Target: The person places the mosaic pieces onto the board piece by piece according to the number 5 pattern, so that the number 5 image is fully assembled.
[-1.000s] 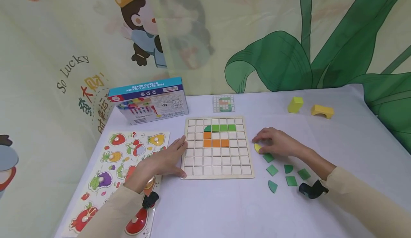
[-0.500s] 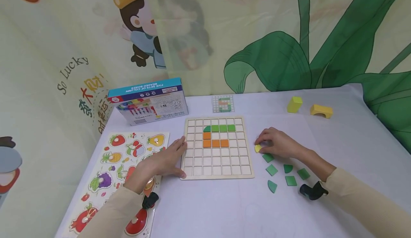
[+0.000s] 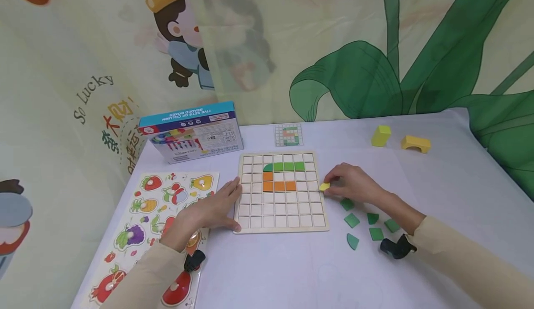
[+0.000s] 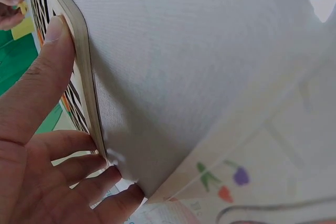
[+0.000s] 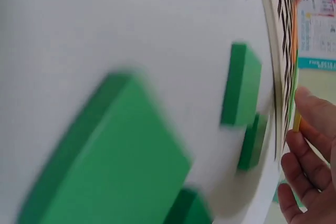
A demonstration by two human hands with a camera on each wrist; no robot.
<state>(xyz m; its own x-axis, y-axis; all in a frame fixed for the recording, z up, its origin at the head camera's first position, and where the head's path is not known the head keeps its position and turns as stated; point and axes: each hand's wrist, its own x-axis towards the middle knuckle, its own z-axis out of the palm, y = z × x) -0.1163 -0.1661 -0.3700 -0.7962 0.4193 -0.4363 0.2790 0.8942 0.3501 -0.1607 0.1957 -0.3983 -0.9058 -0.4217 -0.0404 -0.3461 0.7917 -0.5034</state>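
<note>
Yellow piece (image 3: 324, 186) pinched in right hand (image 3: 350, 185), just right of grid board (image 3: 281, 224) at frame centre; left hand (image 3: 212, 207) flat, bracing board's left edge.

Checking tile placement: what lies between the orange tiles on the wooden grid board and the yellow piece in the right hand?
Head view: only empty cells of the wooden grid board separate the orange tiles from the yellow piece.

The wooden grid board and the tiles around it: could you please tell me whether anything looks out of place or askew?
Nothing stands out. The wooden grid board lies flat and square under the left hand; its green and orange tiles sit within cells. The loose green tiles lie flat beside it, and the right hand pinches a small yellow tile.
</note>
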